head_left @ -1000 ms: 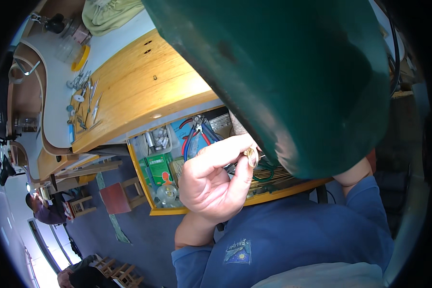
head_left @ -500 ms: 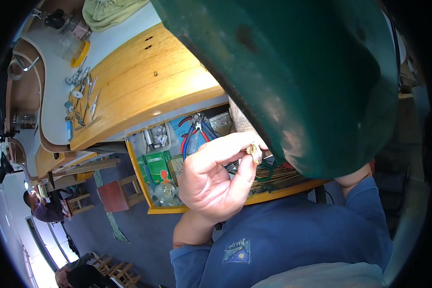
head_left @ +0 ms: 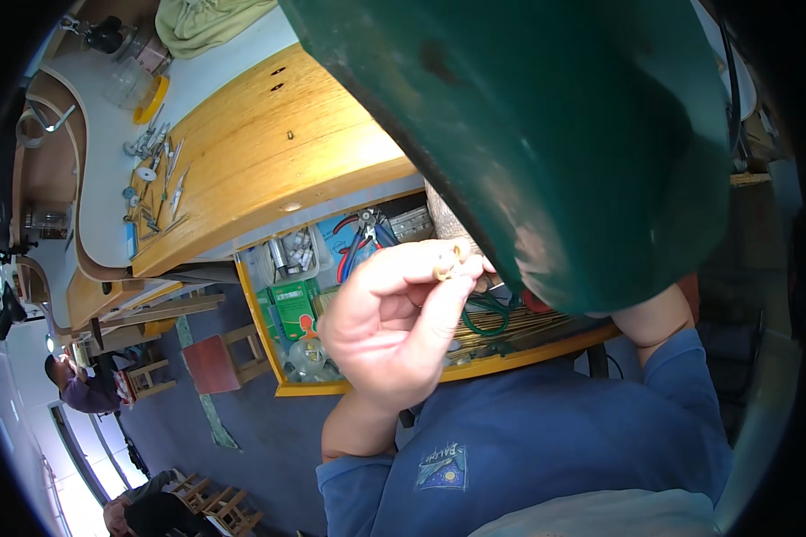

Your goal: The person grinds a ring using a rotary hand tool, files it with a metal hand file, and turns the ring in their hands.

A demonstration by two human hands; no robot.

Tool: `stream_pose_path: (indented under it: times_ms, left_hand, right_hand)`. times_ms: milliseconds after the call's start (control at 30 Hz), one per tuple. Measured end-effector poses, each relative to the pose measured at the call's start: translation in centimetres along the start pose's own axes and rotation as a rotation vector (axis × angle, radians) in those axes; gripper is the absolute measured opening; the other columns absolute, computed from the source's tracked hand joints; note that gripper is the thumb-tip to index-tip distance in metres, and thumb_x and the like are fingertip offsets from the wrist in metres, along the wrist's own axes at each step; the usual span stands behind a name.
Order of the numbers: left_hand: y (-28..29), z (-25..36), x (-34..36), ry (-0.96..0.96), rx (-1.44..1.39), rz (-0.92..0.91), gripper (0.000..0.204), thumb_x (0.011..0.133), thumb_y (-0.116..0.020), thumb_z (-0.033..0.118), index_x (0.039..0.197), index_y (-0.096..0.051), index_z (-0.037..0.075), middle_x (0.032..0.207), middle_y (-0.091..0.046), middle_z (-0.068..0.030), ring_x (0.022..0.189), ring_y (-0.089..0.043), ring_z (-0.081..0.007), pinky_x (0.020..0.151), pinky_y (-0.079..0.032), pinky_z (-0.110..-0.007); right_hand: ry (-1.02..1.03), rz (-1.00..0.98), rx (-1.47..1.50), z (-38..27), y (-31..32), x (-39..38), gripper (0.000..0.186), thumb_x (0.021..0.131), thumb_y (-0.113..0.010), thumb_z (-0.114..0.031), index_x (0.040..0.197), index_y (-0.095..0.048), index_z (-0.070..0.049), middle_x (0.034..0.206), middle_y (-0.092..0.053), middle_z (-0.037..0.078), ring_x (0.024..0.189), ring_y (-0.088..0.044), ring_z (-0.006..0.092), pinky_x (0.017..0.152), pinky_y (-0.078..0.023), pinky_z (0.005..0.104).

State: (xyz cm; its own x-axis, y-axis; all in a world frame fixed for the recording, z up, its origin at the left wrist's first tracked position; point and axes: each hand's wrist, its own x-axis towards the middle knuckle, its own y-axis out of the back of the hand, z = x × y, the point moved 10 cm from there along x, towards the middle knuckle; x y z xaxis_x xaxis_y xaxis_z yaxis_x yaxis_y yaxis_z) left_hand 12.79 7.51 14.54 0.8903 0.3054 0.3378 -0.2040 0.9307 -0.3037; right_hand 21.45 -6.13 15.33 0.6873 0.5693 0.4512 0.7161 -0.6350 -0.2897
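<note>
My left hand (head_left: 385, 313) pinches a small gold-coloured, ring-like piece (head_left: 448, 261) between thumb and forefinger, above the open drawer. The piece is too small to make out its exact shape. A large dark green lampshade (head_left: 546, 152) covers most of my right hand. Only a fingertip (head_left: 486, 265) shows by the gold piece, and my right forearm (head_left: 652, 320) comes out below the shade. What my right hand holds, if anything, is hidden. Behind the fingers stands a rough, light-coloured cylinder (head_left: 443, 215), partly covered by the shade.
The yellow-edged drawer (head_left: 309, 390) holds pliers (head_left: 364, 234), a green box (head_left: 294, 309), thin rods (head_left: 484, 324) and a green cord loop. On the wooden bench (head_left: 313, 125) lie several small tools (head_left: 157, 192). Two people are in the background at left.
My left hand has shifted slightly left, and the gold piece has moved left and turned in its fingers. The lampshade appears a little further left.
</note>
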Motion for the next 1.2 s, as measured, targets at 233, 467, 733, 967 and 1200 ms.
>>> stream_pose_path:
  times_ms: [233, 467, 733, 967, 1200]
  left_hand:
    - [0.8, -3.0, 0.0, 0.222, -0.421, 0.015, 0.019, 0.093, -0.061, -0.012, 0.111, -0.061, -0.006, 0.103, -0.072, -0.0206, 0.089, -0.075, -0.0227, 0.081, -0.064, -0.033]
    - [0.9, -2.8, 0.1, 0.223, -0.344, 0.034, 0.02, 0.092, -0.062, -0.012, 0.111, -0.059, -0.005, 0.1, -0.072, -0.0173, 0.089, -0.075, -0.0212, 0.08, -0.064, -0.032]
    - [0.5, -2.7, -0.1, 0.214, -0.257, 0.037, 0.021, 0.091, -0.063, -0.014, 0.109, -0.058, -0.004, 0.099, -0.071, -0.0158, 0.087, -0.075, -0.0193, 0.079, -0.064, -0.03]
    - [1.1, -2.6, -0.7, 0.212, -0.188, 0.064, 0.022, 0.091, -0.063, -0.014, 0.11, -0.058, -0.005, 0.098, -0.071, -0.0166, 0.088, -0.074, -0.0191, 0.08, -0.063, -0.029]
    - [0.4, -2.3, -0.5, 0.185, -0.201, 0.041, 0.023, 0.091, -0.064, -0.013, 0.112, -0.058, -0.006, 0.1, -0.071, -0.0181, 0.089, -0.074, -0.0187, 0.08, -0.063, -0.028]
  right_hand:
    - [-0.315, 0.118, 0.067, 0.5, 0.3, -0.4, 0.014, 0.085, -0.071, 0.002, 0.098, -0.074, 0.006, 0.089, -0.076, 0.015, 0.082, -0.074, 0.0165, 0.074, -0.059, 0.0269]
    - [-0.334, 0.128, 0.129, 0.7, 0.2, -0.4, 0.012, 0.086, -0.071, 0.001, 0.097, -0.075, 0.005, 0.088, -0.076, 0.014, 0.08, -0.074, 0.0153, 0.073, -0.059, 0.0265]
    - [-0.275, 0.133, 0.063, 0.7, 0.6, -0.5, 0.018, 0.082, -0.074, 0.0, 0.099, -0.075, 0.005, 0.092, -0.077, 0.013, 0.081, -0.073, 0.0144, 0.072, -0.058, 0.0254]
    - [-0.044, 0.002, -0.039, 0.7, 0.2, 0.1, 0.016, 0.081, -0.076, -0.002, 0.097, -0.077, 0.001, 0.088, -0.076, 0.008, 0.073, -0.068, 0.0098, 0.064, -0.051, 0.0226]
    - [-0.023, 0.041, -0.087, 0.7, 0.6, -0.3, 0.016, 0.08, -0.078, 0.001, 0.096, -0.077, 0.002, 0.089, -0.076, 0.008, 0.075, -0.068, 0.0092, 0.064, -0.051, 0.0224]
